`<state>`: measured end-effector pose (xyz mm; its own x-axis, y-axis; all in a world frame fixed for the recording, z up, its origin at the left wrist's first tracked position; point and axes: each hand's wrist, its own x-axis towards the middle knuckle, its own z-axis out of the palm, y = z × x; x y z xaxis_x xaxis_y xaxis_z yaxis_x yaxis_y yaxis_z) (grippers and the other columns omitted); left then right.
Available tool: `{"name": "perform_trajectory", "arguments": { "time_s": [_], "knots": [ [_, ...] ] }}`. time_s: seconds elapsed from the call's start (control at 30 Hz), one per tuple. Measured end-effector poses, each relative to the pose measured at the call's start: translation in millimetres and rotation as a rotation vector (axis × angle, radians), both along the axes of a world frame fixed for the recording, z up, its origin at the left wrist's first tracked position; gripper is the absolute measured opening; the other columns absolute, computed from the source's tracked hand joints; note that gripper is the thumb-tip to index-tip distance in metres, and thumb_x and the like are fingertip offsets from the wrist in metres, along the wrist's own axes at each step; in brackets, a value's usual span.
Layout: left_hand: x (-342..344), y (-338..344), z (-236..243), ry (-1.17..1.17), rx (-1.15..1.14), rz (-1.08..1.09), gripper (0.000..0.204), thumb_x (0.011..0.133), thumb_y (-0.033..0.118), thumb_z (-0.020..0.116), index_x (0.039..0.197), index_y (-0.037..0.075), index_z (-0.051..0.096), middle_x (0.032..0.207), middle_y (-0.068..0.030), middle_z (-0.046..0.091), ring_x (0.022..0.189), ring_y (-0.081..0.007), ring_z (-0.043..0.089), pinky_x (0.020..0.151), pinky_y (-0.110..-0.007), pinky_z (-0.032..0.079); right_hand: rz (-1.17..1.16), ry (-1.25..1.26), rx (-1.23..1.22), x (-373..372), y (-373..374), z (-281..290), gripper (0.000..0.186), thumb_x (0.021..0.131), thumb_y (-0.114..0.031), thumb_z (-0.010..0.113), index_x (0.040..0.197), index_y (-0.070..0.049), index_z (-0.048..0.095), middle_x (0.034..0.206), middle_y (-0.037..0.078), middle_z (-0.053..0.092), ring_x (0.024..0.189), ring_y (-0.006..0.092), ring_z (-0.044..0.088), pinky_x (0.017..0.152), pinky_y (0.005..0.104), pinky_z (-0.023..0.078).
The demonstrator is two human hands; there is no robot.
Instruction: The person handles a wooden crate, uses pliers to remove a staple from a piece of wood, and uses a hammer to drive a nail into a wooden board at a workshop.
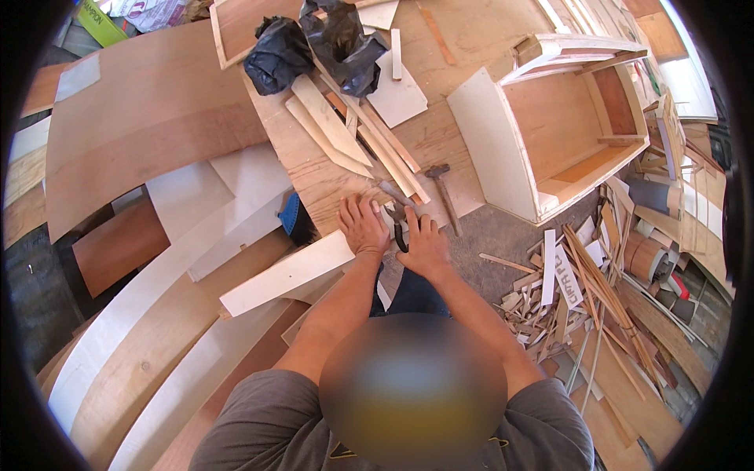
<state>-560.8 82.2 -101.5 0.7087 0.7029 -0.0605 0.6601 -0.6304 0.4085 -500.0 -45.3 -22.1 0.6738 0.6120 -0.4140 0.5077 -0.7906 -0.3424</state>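
Observation:
A long white board [290,271] lies slantwise across the near edge of the wooden worktable [306,196]. My left hand [365,225] rests flat on this board, its fingers pointing away from me. Close on its right, my right hand [426,250] is closed around pliers with black handles [400,237]. Their metal head sits at the board's far edge, between my hands; what the jaws touch is too small to tell. Just beyond the right hand lies a hammer [446,200], its head pointing away. Narrow wood strips [385,161] end just past my fingers.
An open wooden cabinet frame [503,149] stands on the table's right. Black plastic bags [279,55] lie at the back. A blue brush [292,216] is beside the table's left edge. Large panels [149,118] spread leftward; scrap wood [542,306] is heaped at right.

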Motion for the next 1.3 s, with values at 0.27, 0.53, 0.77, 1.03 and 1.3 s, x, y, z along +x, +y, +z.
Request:
{"name": "perform_trajectory", "arguments": {
  "time_s": [0.27, 0.53, 0.77, 1.03, 1.3],
  "knots": [
    [3, 0, 0, 0.046, 0.046, -0.018, 0.039, 0.100, 0.031, 0.049, 0.131, 0.008, 0.051, 0.146, -0.0169, 0.044, 0.142, -0.0408, 0.031, 0.116, -0.057, 0.020, -0.093, 0.102, -0.195, -8, 11, -26, 0.065, 0.083, -0.011, 0.067, 0.140, -0.006, 0.036, 0.113, 0.024, 0.055, 0.095, 0.0397, 0.070, 0.070, 0.0473, 0.061],
    [5, -3, 4, 0.120, 0.077, -0.023, 0.044, 0.101, 0.037, 0.049, 0.133, 0.008, 0.053, 0.145, -0.0197, 0.044, 0.142, -0.0429, 0.030, 0.113, -0.060, 0.022, -0.160, 0.196, -0.173, -4, 16, -14, 0.045, 0.086, -0.009, 0.066, 0.122, -0.006, 0.039, 0.108, 0.025, 0.058, 0.093, 0.0427, 0.071, 0.070, 0.0504, 0.061],
    [5, -3, -4, 0.115, 0.080, -0.006, 0.042, 0.099, 0.035, 0.053, 0.134, 0.011, 0.053, 0.145, -0.0166, 0.043, 0.143, -0.0420, 0.030, 0.114, -0.063, 0.021, -0.180, 0.246, -0.208, 2, 26, 9, 0.041, 0.087, -0.008, 0.063, 0.120, -0.004, 0.039, 0.111, 0.028, 0.058, 0.096, 0.0432, 0.071, 0.076, 0.0514, 0.060],
    [4, -5, -3, 0.126, 0.072, -0.007, 0.041, 0.101, 0.037, 0.050, 0.133, 0.011, 0.051, 0.145, -0.0181, 0.043, 0.144, -0.0424, 0.028, 0.114, -0.062, 0.021, -0.162, 0.217, -0.253, -3, 28, 5, 0.051, 0.084, -0.008, 0.069, 0.127, 0.000, 0.041, 0.111, 0.026, 0.058, 0.097, 0.0411, 0.071, 0.074, 0.0487, 0.061],
    [3, -3, -2, 0.120, 0.087, -0.028, 0.042, 0.098, 0.032, 0.053, 0.133, 0.010, 0.051, 0.146, -0.0193, 0.043, 0.143, -0.0440, 0.029, 0.113, -0.063, 0.022, -0.037, -0.134, -0.275, -18, 13, -31, 0.069, 0.087, -0.016, 0.069, 0.145, -0.004, 0.034, 0.113, 0.021, 0.055, 0.097, 0.0376, 0.068, 0.071, 0.0461, 0.061]
  ]
}}
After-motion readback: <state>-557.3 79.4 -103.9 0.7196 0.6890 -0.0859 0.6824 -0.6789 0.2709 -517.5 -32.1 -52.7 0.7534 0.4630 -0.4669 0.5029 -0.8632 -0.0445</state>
